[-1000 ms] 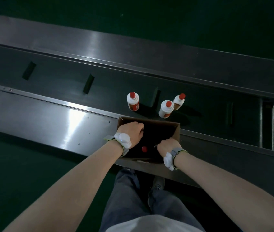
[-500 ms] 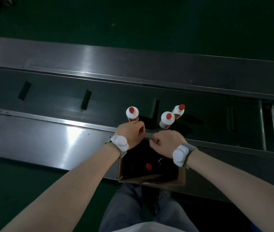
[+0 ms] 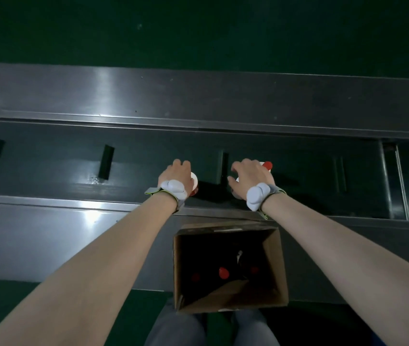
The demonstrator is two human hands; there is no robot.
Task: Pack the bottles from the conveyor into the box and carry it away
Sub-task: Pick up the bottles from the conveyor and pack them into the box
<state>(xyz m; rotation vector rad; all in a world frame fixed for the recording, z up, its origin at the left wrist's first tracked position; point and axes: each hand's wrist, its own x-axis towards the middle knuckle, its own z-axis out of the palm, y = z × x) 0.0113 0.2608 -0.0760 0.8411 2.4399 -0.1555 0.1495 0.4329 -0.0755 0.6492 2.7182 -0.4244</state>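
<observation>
My left hand [image 3: 176,174] is curled over the top of a white bottle with a red label [image 3: 194,183] on the dark conveyor belt [image 3: 48,176]. My right hand [image 3: 248,176] lies over a second bottle, which is almost fully hidden; its fingers are bent, and its grip on that bottle is hidden. Just behind that hand, a third bottle shows only its red cap [image 3: 267,165]. The open cardboard box [image 3: 280,260] stands on the near steel ledge, between my forearms. Three red caps [image 3: 223,272] show in its dark inside.
Steel side rails run along the near side [image 3: 48,236] and the far side [image 3: 198,96] of the belt. Raised cleats [image 3: 106,161] cross the belt. The conveyor ends in rollers [image 3: 408,181] at the right. The floor is green, and my legs are below the box.
Both hands have left the box, moved forward over the rail and come down on the bottles on the belt. The box stays on the ledge.
</observation>
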